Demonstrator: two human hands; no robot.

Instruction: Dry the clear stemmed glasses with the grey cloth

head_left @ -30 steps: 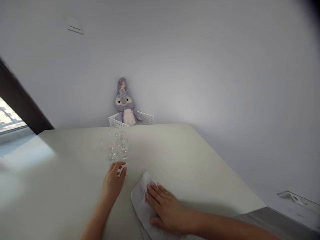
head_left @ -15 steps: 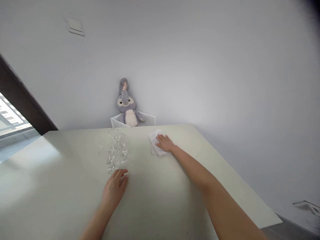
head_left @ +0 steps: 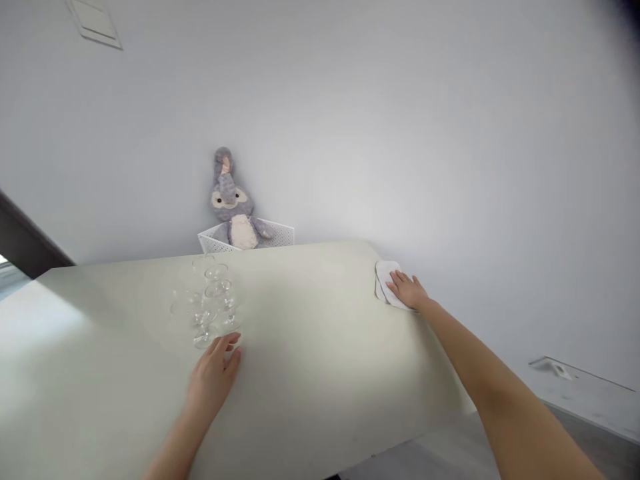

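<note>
My right hand (head_left: 409,291) lies flat with spread fingers on a folded white cloth (head_left: 385,275) at the table's right edge. Part of the cloth is covered by the palm. Over the left half of the tabletop, my left hand (head_left: 214,372) is open, thumb apart from its curved fingers, and nothing shows between them. Just beyond its fingertips stands a cluster of several clear stemmed glasses (head_left: 219,288). They overlap in view, and their outlines are faint. Whether the left fingers touch the nearest glass, I cannot tell.
The pale table (head_left: 310,360) reaches to the wall. Behind its far edge, a grey plush toy (head_left: 243,230) sits in a white perforated basket (head_left: 283,233). A switch plate (head_left: 95,21) is on the wall, and a dark frame (head_left: 30,237) stands at the left.
My right hand has slid the white cloth rightward across the tabletop to its right edge. The view has turned to the right. My left hand stays beside the glasses.
</note>
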